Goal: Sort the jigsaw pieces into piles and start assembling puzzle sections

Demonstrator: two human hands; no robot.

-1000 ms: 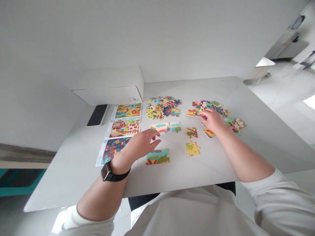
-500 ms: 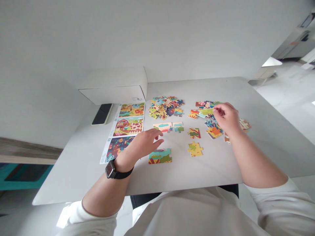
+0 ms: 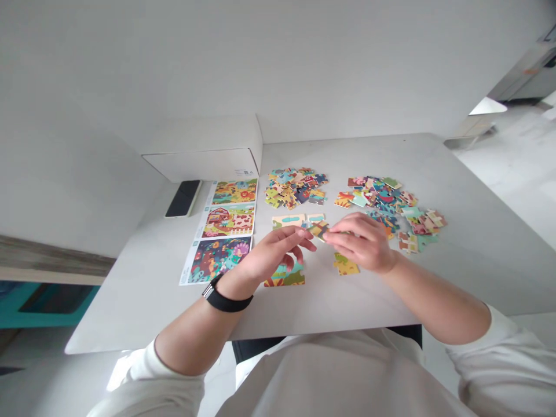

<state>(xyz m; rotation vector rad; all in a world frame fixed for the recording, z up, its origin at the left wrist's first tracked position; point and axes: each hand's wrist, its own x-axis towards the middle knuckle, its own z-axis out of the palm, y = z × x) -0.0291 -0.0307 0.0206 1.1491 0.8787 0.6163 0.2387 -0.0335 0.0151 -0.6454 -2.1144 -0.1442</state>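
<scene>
A puzzle piece (image 3: 319, 230) in yellow and brown is held up over the middle of the table between both hands. My right hand (image 3: 362, 240) pinches its right edge. On the left edge, the thumb and index finger of my left hand (image 3: 278, 249) close at the piece, while the other fingers hang loosely curled. Beneath my left hand lies a joined crocodile section (image 3: 284, 279), partly covered. A yellow piece (image 3: 346, 264) rests below my right hand. Just behind the hands are a joined pale strip (image 3: 288, 220) and a smaller piece (image 3: 315, 218), both partly hidden.
Loose puzzle pieces form a left pile (image 3: 295, 188) and a wider right pile (image 3: 386, 200). A picture sheet (image 3: 228, 221) with three scenes lies at left, beside a phone (image 3: 183, 198). Behind them stands a white box (image 3: 200, 165) near the wall.
My right hand has come from the right pile to the middle, bringing a piece. My left hand has shifted right, its fingers now meeting the piece. The green piece held earlier is no longer clearly visible.
</scene>
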